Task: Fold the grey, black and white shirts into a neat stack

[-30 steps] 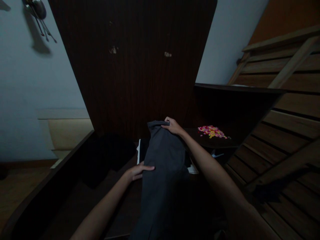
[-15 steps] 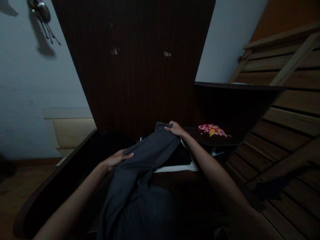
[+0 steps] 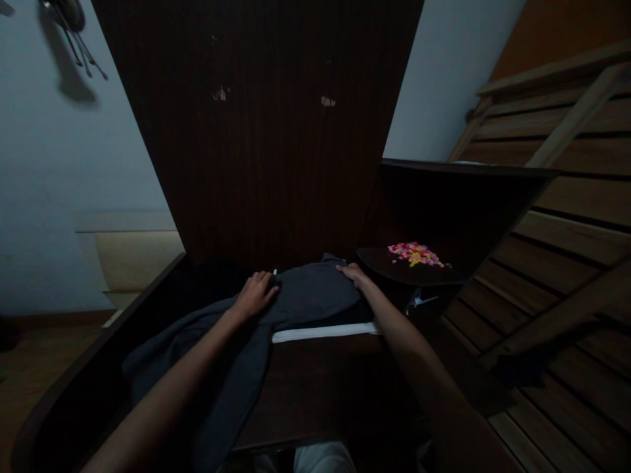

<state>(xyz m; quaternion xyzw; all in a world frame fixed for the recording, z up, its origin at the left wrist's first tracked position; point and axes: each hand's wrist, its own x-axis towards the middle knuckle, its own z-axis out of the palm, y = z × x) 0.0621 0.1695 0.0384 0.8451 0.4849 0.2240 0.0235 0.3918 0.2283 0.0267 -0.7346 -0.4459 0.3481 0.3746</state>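
A dark grey garment (image 3: 305,299) lies across a small pile of folded clothes, with a white layer (image 3: 325,332) showing at the pile's front edge. Its lower part trails off to the left and down over the dark wooden surface (image 3: 320,381). My left hand (image 3: 256,293) rests palm down on the garment's left part, fingers bent against the cloth. My right hand (image 3: 352,272) presses on the garment's far right corner, fingers curled on the fabric.
A tall dark wooden panel (image 3: 256,131) stands right behind the pile. A dark shelf (image 3: 414,269) at the right carries a heap of small pink and yellow bits (image 3: 414,253). Wooden slats (image 3: 566,230) rise at the right. A dark raised edge (image 3: 98,348) runs along the left.
The grey garment has been lowered from a raised, hanging position onto the pile. Both hands moved down with it, the left one going forward onto the cloth.
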